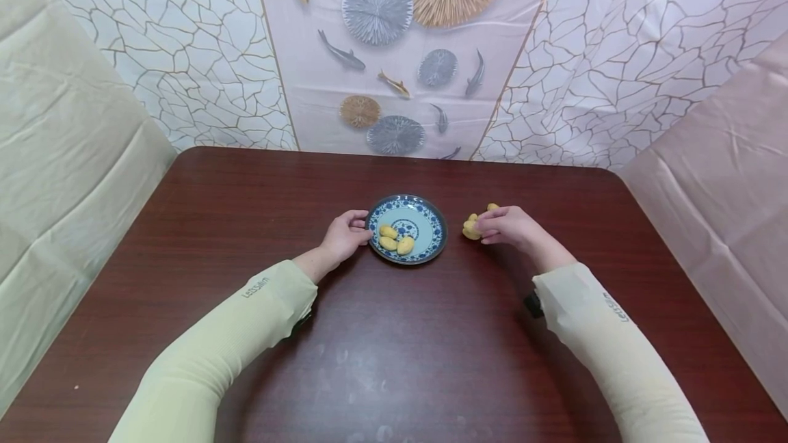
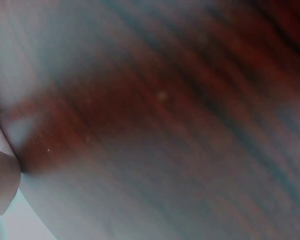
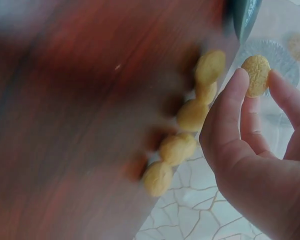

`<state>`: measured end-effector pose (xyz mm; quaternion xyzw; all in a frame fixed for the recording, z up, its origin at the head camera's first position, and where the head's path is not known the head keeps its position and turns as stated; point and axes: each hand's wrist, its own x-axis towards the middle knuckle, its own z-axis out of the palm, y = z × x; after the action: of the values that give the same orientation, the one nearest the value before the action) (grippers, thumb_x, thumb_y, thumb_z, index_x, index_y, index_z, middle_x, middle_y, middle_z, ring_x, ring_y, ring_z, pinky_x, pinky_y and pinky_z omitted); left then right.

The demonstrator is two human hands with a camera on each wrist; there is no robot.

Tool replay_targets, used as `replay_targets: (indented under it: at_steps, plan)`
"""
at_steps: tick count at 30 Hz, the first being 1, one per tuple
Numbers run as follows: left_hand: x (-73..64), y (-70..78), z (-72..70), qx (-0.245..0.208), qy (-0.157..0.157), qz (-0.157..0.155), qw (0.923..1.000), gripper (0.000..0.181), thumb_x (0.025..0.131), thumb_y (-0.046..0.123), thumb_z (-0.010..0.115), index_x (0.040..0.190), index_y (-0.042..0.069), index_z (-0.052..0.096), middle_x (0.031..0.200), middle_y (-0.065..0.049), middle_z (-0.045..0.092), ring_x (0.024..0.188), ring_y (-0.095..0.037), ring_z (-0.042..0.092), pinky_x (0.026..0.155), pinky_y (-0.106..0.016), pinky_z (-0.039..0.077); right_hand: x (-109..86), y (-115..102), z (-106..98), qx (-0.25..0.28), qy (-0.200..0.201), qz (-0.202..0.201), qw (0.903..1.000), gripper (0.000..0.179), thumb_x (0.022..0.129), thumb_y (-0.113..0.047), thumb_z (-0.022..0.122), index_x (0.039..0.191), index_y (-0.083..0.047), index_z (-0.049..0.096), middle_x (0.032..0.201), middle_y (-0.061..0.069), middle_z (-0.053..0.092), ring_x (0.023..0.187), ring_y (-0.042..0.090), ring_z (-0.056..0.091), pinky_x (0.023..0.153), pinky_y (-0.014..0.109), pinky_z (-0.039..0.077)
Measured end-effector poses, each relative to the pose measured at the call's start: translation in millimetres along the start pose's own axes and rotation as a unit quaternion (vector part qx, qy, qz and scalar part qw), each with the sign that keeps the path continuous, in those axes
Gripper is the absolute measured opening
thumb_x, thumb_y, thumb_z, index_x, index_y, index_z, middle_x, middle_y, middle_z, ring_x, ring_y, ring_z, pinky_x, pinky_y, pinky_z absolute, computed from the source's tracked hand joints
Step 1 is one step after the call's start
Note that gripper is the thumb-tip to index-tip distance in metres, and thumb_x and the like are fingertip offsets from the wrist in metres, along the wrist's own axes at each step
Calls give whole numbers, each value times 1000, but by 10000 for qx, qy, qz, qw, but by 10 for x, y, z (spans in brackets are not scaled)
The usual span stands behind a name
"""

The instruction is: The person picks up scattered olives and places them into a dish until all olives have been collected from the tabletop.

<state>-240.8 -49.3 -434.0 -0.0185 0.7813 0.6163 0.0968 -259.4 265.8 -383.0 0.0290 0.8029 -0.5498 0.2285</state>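
On a dark red-brown tabletop (image 1: 425, 333), my left hand (image 1: 341, 236) is at the left rim of a blue-patterned plate (image 1: 438, 231); I cannot tell whether its fingers grip the edge or only touch it. Three yellow ovals (image 1: 405, 245) sit close together on the plate's left side. To the plate's right, my right hand (image 1: 512, 225) pinches one wrinkled yellow piece (image 3: 257, 75) between thumb and fingertips, near several loose pieces (image 3: 192, 115) on the tabletop. Only the fingertips hold that rounded piece, so squeezing too hard or slackening could make it slip out. My hand is close enough to the loose pieces that a brush might set them rolling. Pushing down on the rim could tip the plate and shift its three ovals.
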Motion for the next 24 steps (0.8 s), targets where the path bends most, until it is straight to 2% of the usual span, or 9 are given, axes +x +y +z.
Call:
replay_targets:
  at_steps: [5, 14, 24]
  plan:
    - [0, 1, 2, 6, 9, -17, 10000, 46, 86, -4, 59, 131, -5, 46, 114, -21, 52, 98, -24, 58, 77, -25, 57, 40, -75, 80, -331, 65, 42, 9994, 44, 90, -9, 60, 123, 15, 47, 91, 2, 63, 72, 6, 62, 71, 21, 58]
    - [9, 11, 2, 42, 36, -5, 10000, 46, 86, -3, 58, 131, -6, 46, 115, -22, 52, 99, -25, 58, 78, -25, 57, 88, -171, 226, -182, -9, 21, 9998, 39, 90, -5, 58, 120, 17, 48, 80, -1, 65, 68, 7, 62, 68, 21, 58]
    - [-6, 20, -1, 68, -1, -108, 9999, 47, 87, -2, 58, 132, -3, 46, 118, -21, 51, 104, -27, 56, 83, -29, 57, 148, -208, 344, -257, -75, 206, 9994, 39, 91, -8, 59, 122, 13, 51, 90, 5, 66, 72, 11, 63, 79, 29, 59]
